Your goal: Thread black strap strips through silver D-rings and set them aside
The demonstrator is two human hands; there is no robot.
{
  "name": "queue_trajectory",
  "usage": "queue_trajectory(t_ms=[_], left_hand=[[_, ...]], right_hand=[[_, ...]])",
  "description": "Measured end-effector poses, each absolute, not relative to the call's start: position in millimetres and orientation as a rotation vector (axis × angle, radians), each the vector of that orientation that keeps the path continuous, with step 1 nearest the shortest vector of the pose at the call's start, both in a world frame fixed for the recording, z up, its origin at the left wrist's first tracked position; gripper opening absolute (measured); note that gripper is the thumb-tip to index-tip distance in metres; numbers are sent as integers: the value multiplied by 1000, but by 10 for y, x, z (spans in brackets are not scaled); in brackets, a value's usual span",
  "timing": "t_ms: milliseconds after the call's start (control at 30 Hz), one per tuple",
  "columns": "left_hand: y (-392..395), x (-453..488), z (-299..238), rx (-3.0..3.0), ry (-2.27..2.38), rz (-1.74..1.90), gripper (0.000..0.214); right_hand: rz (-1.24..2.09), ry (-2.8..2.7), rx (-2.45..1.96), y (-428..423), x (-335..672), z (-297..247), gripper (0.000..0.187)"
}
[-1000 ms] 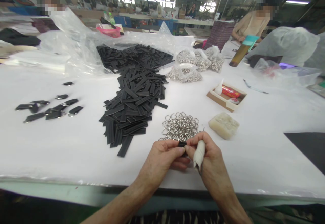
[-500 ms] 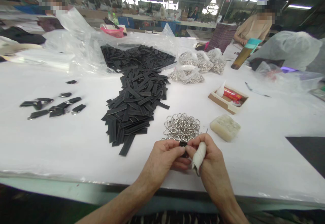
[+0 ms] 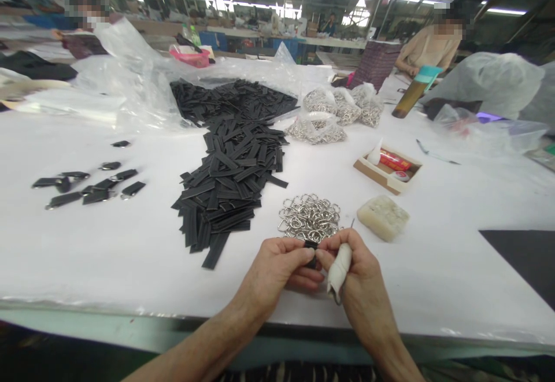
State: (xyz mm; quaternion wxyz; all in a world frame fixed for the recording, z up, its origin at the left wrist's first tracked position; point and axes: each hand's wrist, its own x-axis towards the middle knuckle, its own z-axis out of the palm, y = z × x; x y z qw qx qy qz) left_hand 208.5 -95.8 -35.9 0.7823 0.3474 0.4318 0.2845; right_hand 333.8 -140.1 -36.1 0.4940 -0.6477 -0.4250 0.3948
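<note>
My left hand (image 3: 271, 275) pinches a small folded black strip (image 3: 311, 245) between thumb and fingers, just in front of a pile of silver metal rings (image 3: 309, 215). The fingertips of my right hand (image 3: 362, 272) meet the same strip from the other side. Tucked in my right hand is a thin metal tool with a pale wrapped handle (image 3: 339, 269); its narrow tip points up and away. Whether a ring sits inside the fold is hidden by my fingers. Loose black strips (image 3: 229, 180) lie heaped to the left of the rings.
Several black strips fitted with metal rings (image 3: 104, 184) lie at left. Bags of rings (image 3: 318, 128) stand behind. At right are a cardboard tray (image 3: 381, 181) with a red tube, a yellowish block (image 3: 383, 218), a pen and a bottle (image 3: 411, 96). Other people sit across the table.
The view has shifted slightly. Both hands stay together on the black strip, and slightly more of it shows between my fingers.
</note>
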Motion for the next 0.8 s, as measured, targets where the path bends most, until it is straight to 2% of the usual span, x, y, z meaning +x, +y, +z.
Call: queue_trajectory(t_ms=[633, 800], left_hand=[[-946, 2096, -358, 749, 951, 624, 14], [-917, 2089, -323, 796, 981, 623, 13]], right_hand=[[983, -1010, -1553, -1402, 3331, -343, 18], [898, -1092, -1562, -1470, 3508, -285, 27]])
